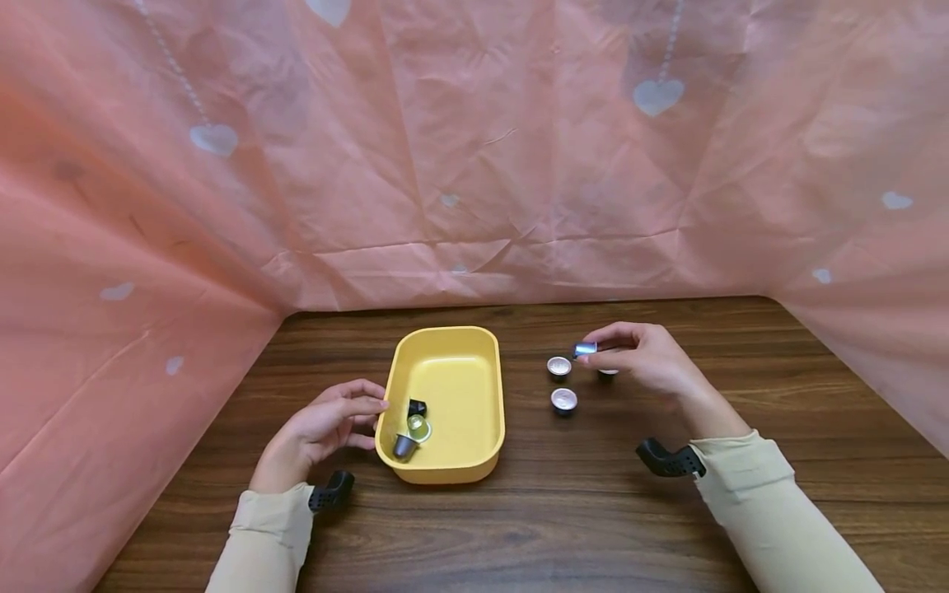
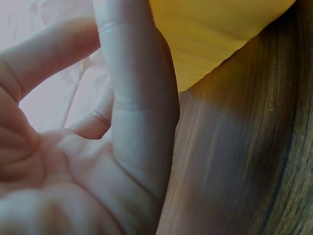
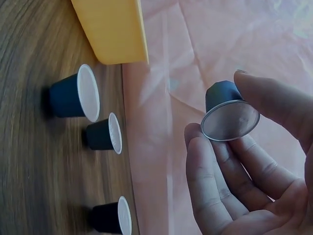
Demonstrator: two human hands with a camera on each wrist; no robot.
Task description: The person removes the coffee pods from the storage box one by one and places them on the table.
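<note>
A yellow tray stands on the wooden table, and it also shows in the left wrist view and the right wrist view. Inside lie a black capsule, a yellow-green capsule and a grey capsule. My left hand rests at the tray's left rim with relaxed fingers and holds nothing. My right hand pinches a blue capsule above the table, right of the tray. Beneath it stand three dark capsules, the third partly hidden in the head view.
Pink sheeting with white hearts walls in the table at the back and on both sides. Bare wood runs along the front edge and to the right of the capsules.
</note>
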